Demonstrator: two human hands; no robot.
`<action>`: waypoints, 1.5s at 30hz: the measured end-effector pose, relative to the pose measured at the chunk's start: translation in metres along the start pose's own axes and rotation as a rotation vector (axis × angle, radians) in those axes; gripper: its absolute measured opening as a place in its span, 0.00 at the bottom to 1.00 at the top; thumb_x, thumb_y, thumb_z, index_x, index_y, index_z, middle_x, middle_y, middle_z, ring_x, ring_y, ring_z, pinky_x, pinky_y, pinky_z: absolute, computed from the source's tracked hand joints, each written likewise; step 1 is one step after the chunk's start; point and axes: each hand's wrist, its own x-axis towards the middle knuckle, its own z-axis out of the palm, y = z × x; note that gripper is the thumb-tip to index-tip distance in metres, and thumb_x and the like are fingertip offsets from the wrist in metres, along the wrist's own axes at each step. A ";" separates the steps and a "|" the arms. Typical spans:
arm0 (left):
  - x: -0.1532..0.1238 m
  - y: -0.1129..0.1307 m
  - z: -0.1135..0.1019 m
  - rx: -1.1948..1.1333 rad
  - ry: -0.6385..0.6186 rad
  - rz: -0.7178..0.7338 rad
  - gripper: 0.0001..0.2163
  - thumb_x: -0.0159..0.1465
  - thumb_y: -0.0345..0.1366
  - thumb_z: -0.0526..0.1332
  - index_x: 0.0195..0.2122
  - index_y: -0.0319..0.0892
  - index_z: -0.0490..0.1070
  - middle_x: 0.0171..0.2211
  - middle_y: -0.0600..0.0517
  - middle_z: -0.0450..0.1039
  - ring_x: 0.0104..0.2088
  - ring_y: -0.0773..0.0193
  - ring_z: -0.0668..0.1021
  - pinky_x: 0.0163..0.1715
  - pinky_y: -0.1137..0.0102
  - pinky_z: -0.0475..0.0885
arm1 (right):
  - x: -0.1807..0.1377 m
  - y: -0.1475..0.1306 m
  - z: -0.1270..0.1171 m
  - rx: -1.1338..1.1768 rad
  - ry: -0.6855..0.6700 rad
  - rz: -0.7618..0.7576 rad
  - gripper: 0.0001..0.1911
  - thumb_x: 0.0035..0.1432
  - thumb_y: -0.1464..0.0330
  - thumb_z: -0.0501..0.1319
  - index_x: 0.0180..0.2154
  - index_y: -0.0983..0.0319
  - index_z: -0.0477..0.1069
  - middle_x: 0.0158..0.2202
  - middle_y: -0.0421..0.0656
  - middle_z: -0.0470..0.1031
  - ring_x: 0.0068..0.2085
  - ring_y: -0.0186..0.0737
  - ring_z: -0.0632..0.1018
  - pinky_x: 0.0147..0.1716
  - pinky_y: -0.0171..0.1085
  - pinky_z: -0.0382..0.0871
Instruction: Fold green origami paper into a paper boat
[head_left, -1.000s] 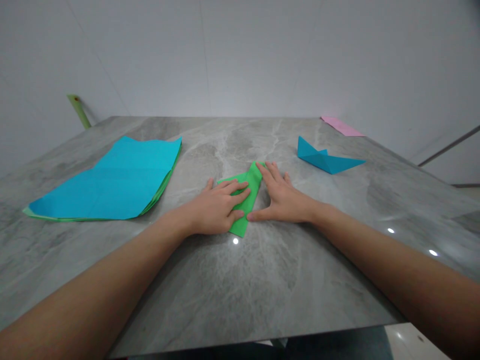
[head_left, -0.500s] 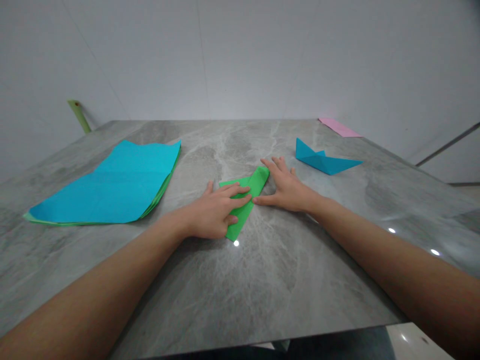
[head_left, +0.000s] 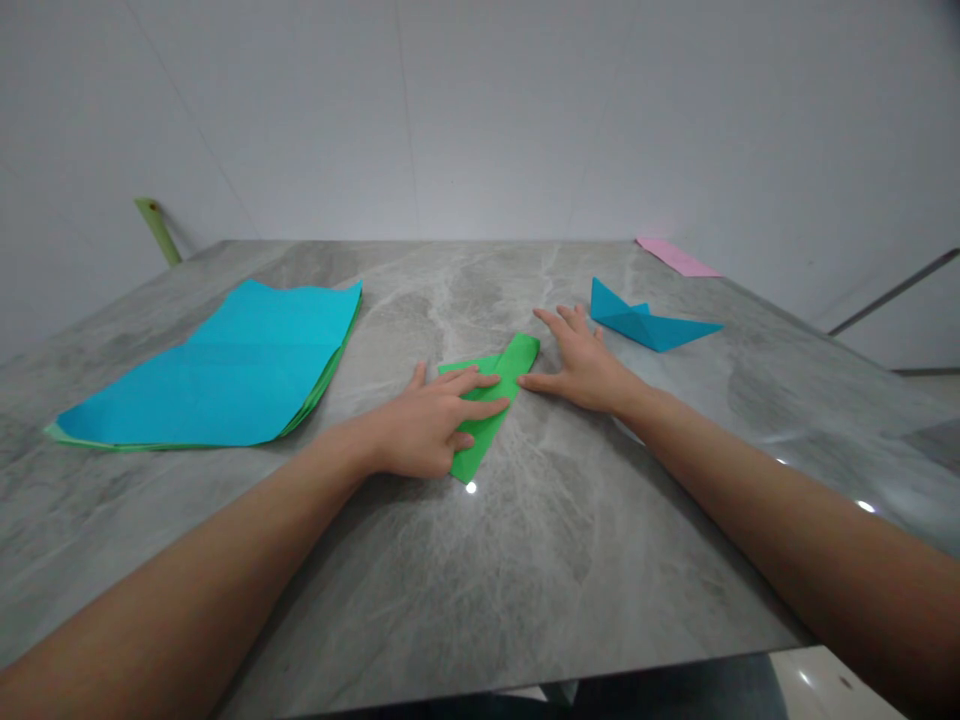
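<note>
A folded piece of green paper (head_left: 519,358) lies on the grey marbled tabletop in front of me, a long strip folded over along its right side. Spread across its left part, my left hand (head_left: 431,425) presses it flat with outstretched fingers and covers some of it. My right hand (head_left: 589,365) is at the paper's right edge, fingers apart. Its thumb tip touches or nearly touches that edge, and the other fingers reach past the upper end. Beyond the right hand sits a folded blue paper boat (head_left: 646,322).
On the left lies a stack of blue and green paper sheets (head_left: 225,370). A pink paper (head_left: 677,258) rests at the back right edge of the table (head_left: 510,600). A light green strip-like object (head_left: 159,232) leans by the wall at the far left.
My right hand has slid slightly right and up along the green paper's edge, its thumb moving farther up. My left hand and the paper have stayed nearly in place.
</note>
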 end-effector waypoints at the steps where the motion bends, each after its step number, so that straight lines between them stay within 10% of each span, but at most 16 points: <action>1: -0.001 0.001 0.000 -0.007 0.014 0.007 0.33 0.60 0.25 0.57 0.67 0.51 0.58 0.71 0.45 0.49 0.69 0.40 0.53 0.56 0.24 0.39 | 0.000 0.001 0.001 0.011 -0.001 -0.007 0.53 0.49 0.53 0.69 0.69 0.62 0.47 0.71 0.61 0.43 0.71 0.68 0.40 0.64 0.69 0.41; 9: 0.003 0.000 0.006 -0.119 0.282 0.059 0.04 0.63 0.34 0.63 0.38 0.43 0.75 0.48 0.47 0.72 0.53 0.50 0.74 0.60 0.31 0.48 | -0.015 -0.018 0.005 0.073 -0.111 -0.073 0.62 0.43 0.47 0.69 0.71 0.60 0.43 0.73 0.60 0.38 0.71 0.66 0.34 0.64 0.68 0.36; 38: 0.004 -0.001 0.004 -0.139 0.154 0.020 0.20 0.63 0.27 0.60 0.54 0.50 0.73 0.56 0.47 0.66 0.60 0.50 0.69 0.62 0.35 0.44 | 0.011 0.033 -0.016 -0.001 -0.070 0.074 0.54 0.49 0.55 0.68 0.70 0.62 0.45 0.71 0.62 0.43 0.71 0.71 0.40 0.60 0.75 0.42; 45: 0.003 -0.002 0.005 -0.181 0.151 -0.049 0.23 0.60 0.22 0.56 0.53 0.50 0.74 0.60 0.46 0.65 0.61 0.47 0.68 0.60 0.29 0.40 | 0.011 0.037 -0.014 0.015 0.072 -0.053 0.36 0.53 0.66 0.63 0.64 0.62 0.61 0.66 0.56 0.60 0.67 0.62 0.60 0.63 0.65 0.55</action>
